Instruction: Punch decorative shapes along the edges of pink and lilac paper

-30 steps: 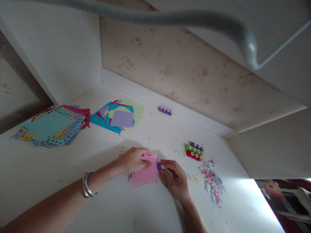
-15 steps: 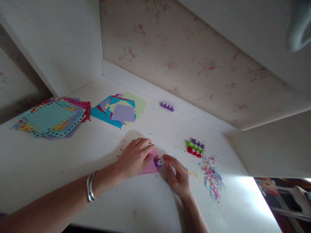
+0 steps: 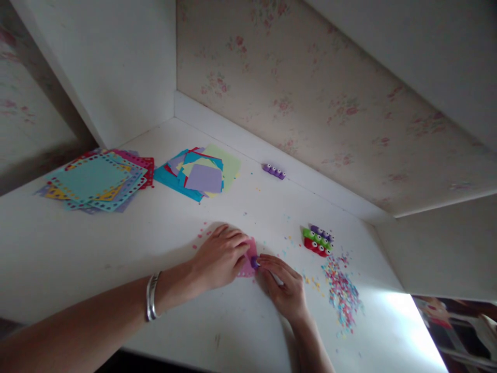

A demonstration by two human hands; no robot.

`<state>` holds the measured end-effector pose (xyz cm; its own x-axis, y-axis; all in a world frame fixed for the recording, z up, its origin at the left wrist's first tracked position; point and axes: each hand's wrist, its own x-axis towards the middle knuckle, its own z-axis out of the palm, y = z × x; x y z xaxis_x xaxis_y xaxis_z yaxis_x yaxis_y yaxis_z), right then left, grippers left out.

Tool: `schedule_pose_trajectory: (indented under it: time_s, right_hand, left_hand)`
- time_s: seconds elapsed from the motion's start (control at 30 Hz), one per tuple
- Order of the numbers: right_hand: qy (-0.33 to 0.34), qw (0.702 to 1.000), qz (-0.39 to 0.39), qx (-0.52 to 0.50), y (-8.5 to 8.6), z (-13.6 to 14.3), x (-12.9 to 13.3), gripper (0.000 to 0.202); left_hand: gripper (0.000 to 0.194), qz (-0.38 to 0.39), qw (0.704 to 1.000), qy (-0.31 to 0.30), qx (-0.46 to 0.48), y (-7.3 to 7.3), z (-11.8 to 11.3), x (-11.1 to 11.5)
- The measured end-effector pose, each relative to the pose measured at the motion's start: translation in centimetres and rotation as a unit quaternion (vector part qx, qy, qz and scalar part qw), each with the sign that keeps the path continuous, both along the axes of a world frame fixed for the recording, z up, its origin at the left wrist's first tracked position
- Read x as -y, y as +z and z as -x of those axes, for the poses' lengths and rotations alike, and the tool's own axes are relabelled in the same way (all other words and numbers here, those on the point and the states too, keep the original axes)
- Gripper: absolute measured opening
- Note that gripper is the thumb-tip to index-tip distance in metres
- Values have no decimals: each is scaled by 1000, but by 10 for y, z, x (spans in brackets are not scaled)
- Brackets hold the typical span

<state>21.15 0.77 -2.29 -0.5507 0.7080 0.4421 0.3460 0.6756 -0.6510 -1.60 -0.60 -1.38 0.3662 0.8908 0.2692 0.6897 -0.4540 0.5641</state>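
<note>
My left hand point(image 3: 222, 257), with silver bangles at its wrist, lies over a pink paper sheet point(image 3: 252, 248) and holds it, covering its left part. Small holes run along the sheet's lower edge. A small purple paper punch point(image 3: 254, 262) with a white eye-like button sits on the sheet's right edge. My right hand point(image 3: 285, 285) is closed on the punch, thumb and fingers touching its right side and hiding part of it. Pink paper bits point(image 3: 200, 235) lie to the left of my left hand.
Several red, green and purple punches point(image 3: 319, 239) stand right of my hands, above a heap of coloured paper bits point(image 3: 343, 290). Another purple row point(image 3: 274, 171) is by the wall. Plain papers point(image 3: 205, 178) and hole-edged sheets point(image 3: 91, 178) lie at the back left.
My right hand has moved left and its fingers now press on the purple punch, which was uncovered before. My left hand still holds the pink sheet. The whole view has shifted slightly.
</note>
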Motion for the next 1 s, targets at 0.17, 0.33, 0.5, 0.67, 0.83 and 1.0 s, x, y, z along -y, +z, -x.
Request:
schedule_pose_trajectory:
  time_s: [0.17, 0.33, 0.5, 0.67, 0.83, 1.0]
  right_hand:
    - [-5, 1000, -2, 3, -1, -1, 1, 38]
    - [-25, 1000, -9, 7, -2, -1, 2, 33]
    - [-13, 1000, -13, 9, -3, -4, 2, 35]
    - [-10, 1000, -7, 1, -3, -4, 1, 35]
    - [-11, 1000, -9, 5, -2, -4, 0, 33]
    - [-5, 1000, -3, 9, -5, -7, 0, 34]
  left_hand:
    - [22, -1, 1000, 0, -5, 0, 0, 0]
    - [20, -13, 1000, 3, -7, -2, 0, 0]
    - [19, -22, 1000, 6, -9, -3, -1, 0]
    - [20, -20, 1000, 10, -9, -3, -1, 1]
    - [21, -18, 1000, 11, -11, -3, -1, 1]
    - [20, -15, 1000, 10, -16, -2, 0, 1]
